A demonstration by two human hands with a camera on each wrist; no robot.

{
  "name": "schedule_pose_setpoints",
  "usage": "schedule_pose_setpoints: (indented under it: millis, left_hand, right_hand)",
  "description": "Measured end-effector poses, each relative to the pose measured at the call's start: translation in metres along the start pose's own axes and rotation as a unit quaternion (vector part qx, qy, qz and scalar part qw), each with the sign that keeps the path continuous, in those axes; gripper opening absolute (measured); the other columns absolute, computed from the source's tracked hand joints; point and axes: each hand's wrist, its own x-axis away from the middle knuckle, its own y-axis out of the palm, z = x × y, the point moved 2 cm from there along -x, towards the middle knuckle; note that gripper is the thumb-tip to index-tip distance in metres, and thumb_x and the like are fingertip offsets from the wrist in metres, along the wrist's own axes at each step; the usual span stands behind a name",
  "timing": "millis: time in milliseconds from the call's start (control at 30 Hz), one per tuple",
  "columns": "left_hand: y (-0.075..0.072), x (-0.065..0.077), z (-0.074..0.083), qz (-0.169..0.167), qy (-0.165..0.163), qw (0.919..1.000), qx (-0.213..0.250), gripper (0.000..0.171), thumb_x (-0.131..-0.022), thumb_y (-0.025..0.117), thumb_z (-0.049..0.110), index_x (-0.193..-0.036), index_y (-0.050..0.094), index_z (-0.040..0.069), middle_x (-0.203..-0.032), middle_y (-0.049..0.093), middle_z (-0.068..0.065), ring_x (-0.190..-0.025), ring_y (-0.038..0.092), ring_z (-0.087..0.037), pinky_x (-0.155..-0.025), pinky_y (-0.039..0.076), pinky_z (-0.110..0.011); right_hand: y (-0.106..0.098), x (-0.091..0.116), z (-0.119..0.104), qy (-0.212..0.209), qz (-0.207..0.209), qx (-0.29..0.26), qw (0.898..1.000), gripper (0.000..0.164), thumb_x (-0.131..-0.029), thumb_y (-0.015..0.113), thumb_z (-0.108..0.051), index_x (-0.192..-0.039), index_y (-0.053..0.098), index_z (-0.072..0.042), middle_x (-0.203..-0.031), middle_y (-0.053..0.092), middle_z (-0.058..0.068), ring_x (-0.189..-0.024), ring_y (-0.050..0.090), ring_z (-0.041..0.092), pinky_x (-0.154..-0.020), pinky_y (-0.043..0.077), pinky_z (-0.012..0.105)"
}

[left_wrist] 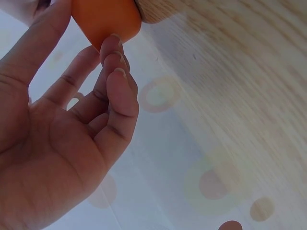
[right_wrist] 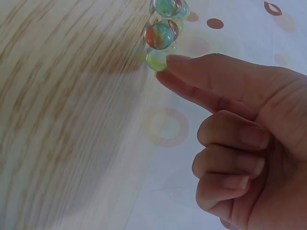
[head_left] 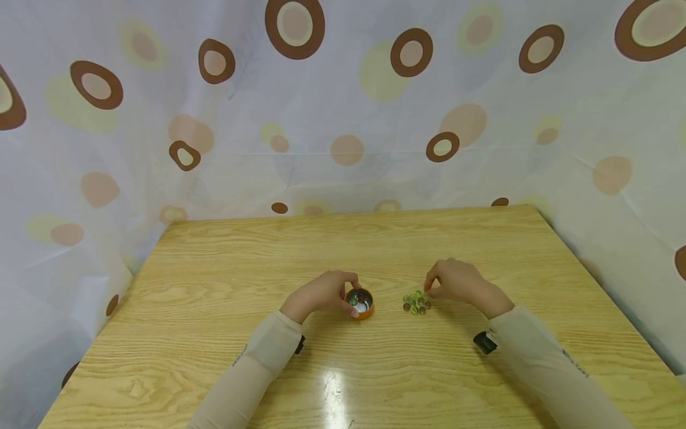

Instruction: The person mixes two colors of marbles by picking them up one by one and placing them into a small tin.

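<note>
1. Thumb and forefinger of the right hand [head_left: 458, 280], right of centre in the lower half of the head view, come together on a yellow-green glass marble [right_wrist: 156, 61]; the other three fingers curl toward the palm.
2. Loose glass marbles [head_left: 414, 307] lie in a tight cluster just beside that hand, a little right of the frame's middle. They are round, smooth and see-through, with yellow, green and reddish-brown colouring.
3. Left hand [head_left: 321, 293], left of the cluster, is clamped on a small orange bowl [head_left: 367, 314], with the thumb at its near side and a finger at its far side.
4. Round-mouthed and smooth-walled, the bowl rests near the frame's centre, apart from the cluster; its inside is shiny, and some marbles sit within, too small to count surely.
5. Pale cloth sleeves [head_left: 552, 357] with small dark lettering run to the lower corners, a black device [head_left: 485, 342] under the right wrist.
6. Beneath everything spreads a yellowish wood-grained counter [head_left: 241, 256], glossy enough to throw a white glare at lower centre.
7. Creased white sheeting [head_left: 343, 107] fills the upper half and both sides, printed with brown rings and soft peach and yellow blobs.
</note>
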Motion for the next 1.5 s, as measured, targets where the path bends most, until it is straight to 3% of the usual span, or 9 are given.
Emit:
schedule_pose_setpoints:
  millis: [300,600,833,1100,1233,1367,1500]
  left_hand:
    - [-0.001,0.001,0.000,0.002,0.004,1.0000,-0.001,0.043,-0.068,0.076,0.026,-0.103,0.056,0.010,-0.066,0.050,-0.001,-0.058,0.043,-0.012,-0.052,0.036,-0.023]
    - [0.001,0.000,-0.001,0.001,0.011,0.9999,0.002,0.043,-0.068,0.076,0.026,-0.102,0.056,0.010,-0.064,0.050,-0.001,-0.056,0.043,-0.011,-0.051,0.036,-0.022]
    - [0.002,-0.001,-0.003,-0.002,0.008,1.0000,0.004,0.043,-0.068,0.076,0.027,-0.102,0.056,0.010,-0.065,0.051,-0.001,-0.057,0.045,-0.012,-0.052,0.038,-0.022]
    - [0.004,-0.003,-0.006,-0.003,0.009,0.9999,0.006,0.044,-0.067,0.076,0.027,-0.102,0.056,0.010,-0.064,0.051,0.000,-0.056,0.045,-0.011,-0.052,0.038,-0.022]
    - [0.004,-0.003,-0.006,-0.002,0.011,0.9999,0.009,0.044,-0.067,0.076,0.027,-0.102,0.056,0.010,-0.063,0.051,0.000,-0.056,0.045,-0.011,-0.051,0.037,-0.022]
    - [0.003,-0.003,-0.005,-0.003,0.010,0.9999,0.009,0.044,-0.067,0.077,0.027,-0.101,0.056,0.010,-0.063,0.051,0.000,-0.055,0.045,-0.011,-0.050,0.037,-0.022]
    - [0.003,-0.003,-0.006,-0.003,0.008,0.9999,0.009,0.043,-0.067,0.077,0.028,-0.100,0.056,0.010,-0.064,0.052,-0.001,-0.056,0.046,-0.011,-0.050,0.038,-0.023]
  right_hand:
    - [-0.001,-0.001,-0.004,0.007,-0.006,0.000,1.000,0.009,-0.079,0.065,-0.016,-0.086,0.070,-0.015,-0.100,0.063,0.008,-0.059,0.048,0.012,-0.048,0.036,0.028]
    - [0.002,-0.005,-0.002,0.014,-0.004,0.010,1.000,0.008,-0.079,0.065,-0.015,-0.085,0.070,-0.015,-0.102,0.062,0.010,-0.078,0.058,0.023,-0.053,0.043,0.032]
    - [0.000,-0.006,-0.004,0.012,0.002,0.017,1.000,0.008,-0.079,0.065,-0.016,-0.085,0.070,-0.015,-0.097,0.064,0.008,-0.068,0.056,0.016,-0.051,0.042,0.031]
    - [-0.004,-0.010,-0.021,-0.009,0.058,0.028,0.998,0.015,-0.080,0.065,-0.024,-0.090,0.069,-0.014,-0.095,0.065,0.006,-0.059,0.053,0.010,-0.047,0.039,0.026]
    - [-0.005,-0.013,-0.036,-0.023,0.076,0.029,0.996,0.019,-0.081,0.064,-0.028,-0.095,0.068,-0.016,-0.078,0.064,-0.001,-0.050,0.045,0.006,-0.043,0.034,0.024]
    - [-0.008,-0.017,-0.053,-0.044,0.089,0.035,0.994,0.020,-0.082,0.062,-0.031,-0.096,0.067,-0.018,-0.055,0.052,-0.008,-0.043,0.037,0.006,-0.039,0.027,0.022]
    - [-0.008,-0.018,-0.069,-0.070,0.093,0.041,0.992,0.021,-0.082,0.062,-0.033,-0.096,0.067,-0.019,-0.054,0.052,-0.010,-0.040,0.037,0.004,-0.036,0.027,0.022]
